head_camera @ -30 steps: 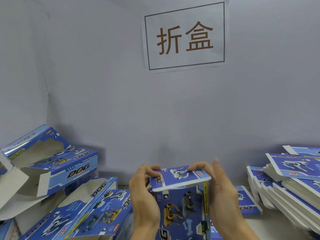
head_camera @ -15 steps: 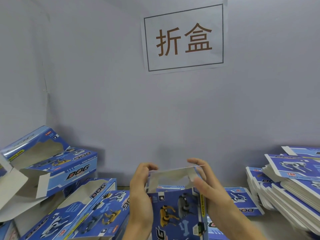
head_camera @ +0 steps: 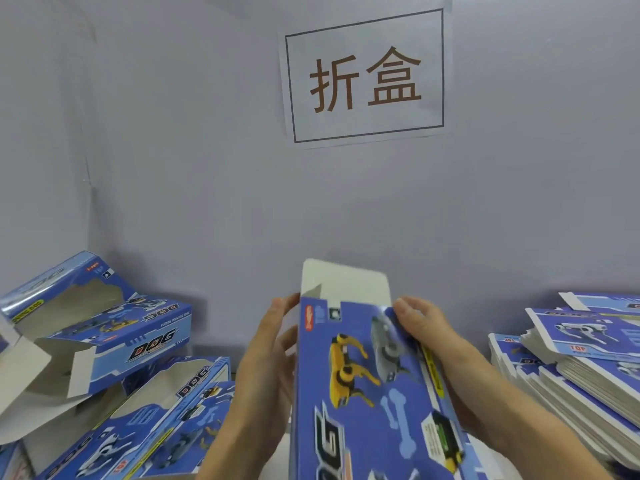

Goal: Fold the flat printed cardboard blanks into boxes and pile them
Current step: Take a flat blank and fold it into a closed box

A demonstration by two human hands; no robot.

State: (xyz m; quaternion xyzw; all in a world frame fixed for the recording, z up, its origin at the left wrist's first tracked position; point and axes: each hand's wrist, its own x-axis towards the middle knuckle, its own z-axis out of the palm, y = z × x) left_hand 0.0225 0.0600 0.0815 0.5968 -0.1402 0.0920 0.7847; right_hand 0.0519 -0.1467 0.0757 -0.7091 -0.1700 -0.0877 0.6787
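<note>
A blue box (head_camera: 374,386) (printed with a yellow dog) is held upright at centre, its white top flap (head_camera: 346,282) standing open. The left hand (head_camera: 270,368) grips its left side, the right hand (head_camera: 433,337) its right edge, fingers (head_camera: 403,306) pinching the cardboard. Folded boxes (head_camera: 114,344) lie left, flat blanks (head_camera: 571,358) stacked right.

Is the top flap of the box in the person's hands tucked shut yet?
No: the white top flap stands straight up above the box held between the left hand and right hand.
</note>
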